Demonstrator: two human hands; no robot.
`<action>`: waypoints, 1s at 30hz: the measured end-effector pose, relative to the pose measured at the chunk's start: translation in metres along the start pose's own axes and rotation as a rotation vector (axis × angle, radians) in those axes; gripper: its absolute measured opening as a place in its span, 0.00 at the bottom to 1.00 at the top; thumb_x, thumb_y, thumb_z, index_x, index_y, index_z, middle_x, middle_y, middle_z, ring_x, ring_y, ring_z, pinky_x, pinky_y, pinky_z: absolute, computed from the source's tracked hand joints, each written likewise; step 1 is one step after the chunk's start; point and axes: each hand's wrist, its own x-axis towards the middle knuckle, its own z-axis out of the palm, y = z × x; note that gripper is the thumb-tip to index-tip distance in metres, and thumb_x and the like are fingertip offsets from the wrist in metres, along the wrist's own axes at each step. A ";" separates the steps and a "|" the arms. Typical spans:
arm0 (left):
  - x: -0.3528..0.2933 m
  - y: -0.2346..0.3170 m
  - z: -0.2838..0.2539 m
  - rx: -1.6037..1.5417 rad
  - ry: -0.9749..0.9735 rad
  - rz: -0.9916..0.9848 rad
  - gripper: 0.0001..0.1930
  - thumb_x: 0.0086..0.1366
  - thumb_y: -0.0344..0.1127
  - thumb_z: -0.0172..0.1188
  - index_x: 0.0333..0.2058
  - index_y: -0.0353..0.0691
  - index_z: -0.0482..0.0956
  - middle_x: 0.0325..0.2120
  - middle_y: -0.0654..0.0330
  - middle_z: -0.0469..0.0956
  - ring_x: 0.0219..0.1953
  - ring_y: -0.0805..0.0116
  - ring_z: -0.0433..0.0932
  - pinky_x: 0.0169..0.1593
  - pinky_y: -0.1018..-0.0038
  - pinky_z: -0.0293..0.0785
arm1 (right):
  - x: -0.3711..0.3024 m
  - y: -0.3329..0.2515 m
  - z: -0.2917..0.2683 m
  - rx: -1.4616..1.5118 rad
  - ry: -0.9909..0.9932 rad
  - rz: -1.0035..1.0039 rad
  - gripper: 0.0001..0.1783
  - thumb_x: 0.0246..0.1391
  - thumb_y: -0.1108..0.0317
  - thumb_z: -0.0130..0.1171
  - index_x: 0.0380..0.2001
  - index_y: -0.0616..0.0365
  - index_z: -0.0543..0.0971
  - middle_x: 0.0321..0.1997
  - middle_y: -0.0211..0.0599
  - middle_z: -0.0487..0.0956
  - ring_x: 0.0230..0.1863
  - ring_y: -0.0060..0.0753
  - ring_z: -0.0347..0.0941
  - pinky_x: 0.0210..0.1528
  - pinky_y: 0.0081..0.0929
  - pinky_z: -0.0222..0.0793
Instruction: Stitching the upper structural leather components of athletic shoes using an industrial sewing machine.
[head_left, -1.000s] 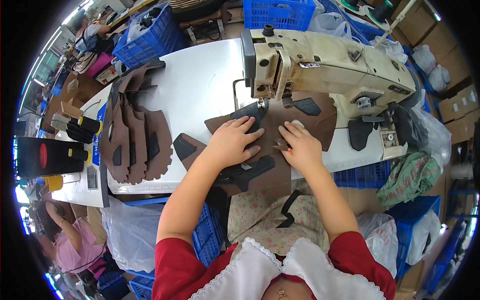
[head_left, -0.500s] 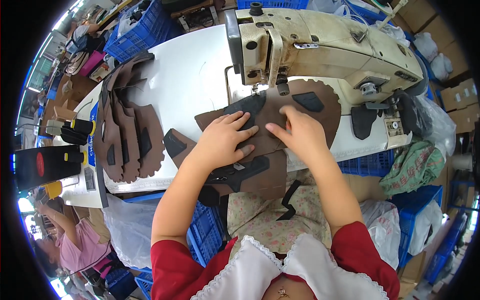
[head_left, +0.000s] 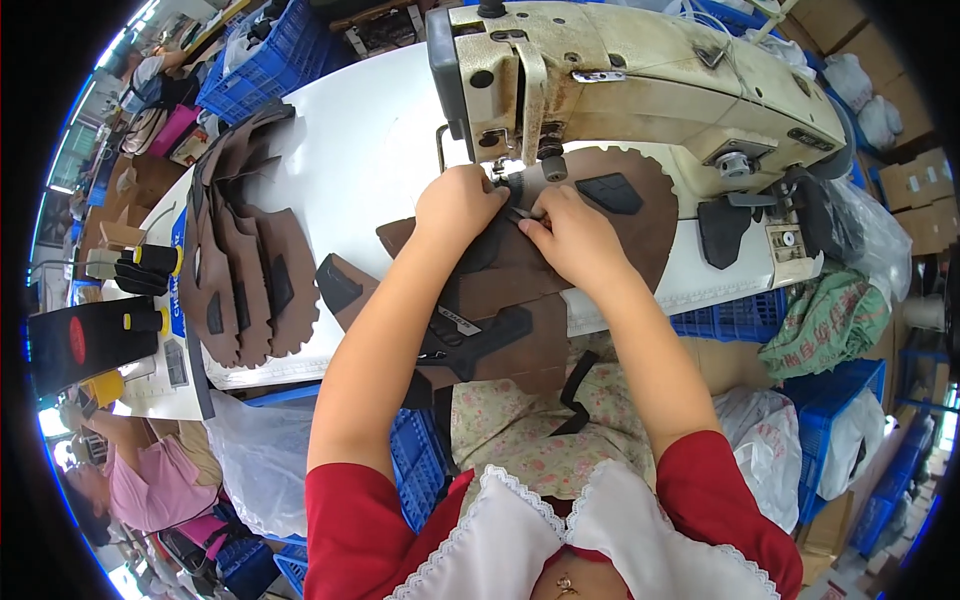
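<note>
Beneath the sewing machine head (head_left: 490,95) lies a large brown scallop-edged upper piece (head_left: 640,235) with black patches sewn on it. My left hand (head_left: 458,208) is curled beside the presser foot (head_left: 503,170), its fingertips closed on a black patch area; what they grip is hidden. Facing it, my right hand (head_left: 575,232) pinches thumb to forefinger close to the needle, with a small greyish item between the tips, too small to name. A black patch (head_left: 610,194) shows to the right of that hand. The near part of the brown work hangs over the table edge toward my lap.
Several brown pieces (head_left: 250,290) are stacked on the white table at the left. Thread cones (head_left: 155,258) stand beyond them. A loose black piece (head_left: 722,232) rests by the machine's base at right. Blue crates (head_left: 265,60) and plastic bags (head_left: 265,455) surround the table.
Both hands have moved toward the needle. The left went from lying flat and spread to curled by the presser foot; the right has closed into a pinch. The view shifted slightly.
</note>
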 end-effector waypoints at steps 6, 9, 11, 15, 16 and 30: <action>0.001 -0.003 0.005 -0.052 0.019 -0.003 0.18 0.52 0.48 0.67 0.29 0.37 0.85 0.24 0.50 0.82 0.30 0.52 0.82 0.36 0.62 0.76 | 0.003 -0.008 -0.002 -0.045 -0.046 0.005 0.14 0.55 0.59 0.63 0.32 0.57 0.74 0.37 0.41 0.76 0.38 0.50 0.76 0.40 0.42 0.71; 0.002 -0.006 0.006 -0.077 0.021 -0.012 0.17 0.52 0.48 0.67 0.30 0.38 0.85 0.25 0.50 0.82 0.30 0.53 0.82 0.37 0.63 0.76 | 0.004 -0.006 0.000 -0.024 -0.033 -0.003 0.13 0.55 0.59 0.63 0.32 0.57 0.74 0.36 0.40 0.76 0.38 0.49 0.76 0.40 0.42 0.71; 0.002 -0.007 0.005 -0.084 0.014 -0.014 0.17 0.52 0.48 0.67 0.30 0.37 0.85 0.25 0.50 0.82 0.30 0.53 0.82 0.37 0.63 0.76 | 0.006 -0.004 0.003 -0.020 0.002 -0.050 0.12 0.53 0.59 0.65 0.32 0.55 0.75 0.35 0.42 0.77 0.36 0.53 0.77 0.38 0.46 0.73; 0.002 -0.009 0.007 -0.099 0.026 -0.017 0.18 0.52 0.48 0.67 0.30 0.37 0.85 0.25 0.50 0.82 0.30 0.53 0.82 0.37 0.63 0.76 | 0.006 -0.004 0.004 -0.001 -0.004 -0.035 0.12 0.52 0.60 0.65 0.32 0.54 0.75 0.35 0.42 0.77 0.36 0.53 0.77 0.38 0.46 0.73; 0.002 -0.008 0.007 -0.099 0.025 -0.014 0.18 0.52 0.48 0.67 0.30 0.37 0.85 0.25 0.50 0.82 0.30 0.53 0.82 0.37 0.63 0.76 | 0.006 -0.004 0.003 -0.007 0.001 -0.032 0.12 0.52 0.60 0.65 0.32 0.54 0.75 0.35 0.42 0.77 0.36 0.52 0.77 0.38 0.45 0.73; 0.010 -0.022 0.003 -0.158 0.028 0.032 0.13 0.51 0.39 0.66 0.29 0.34 0.84 0.26 0.48 0.82 0.32 0.51 0.82 0.39 0.62 0.77 | -0.023 0.013 -0.012 0.084 0.098 -0.045 0.14 0.50 0.59 0.67 0.35 0.56 0.79 0.37 0.36 0.76 0.34 0.43 0.79 0.36 0.38 0.75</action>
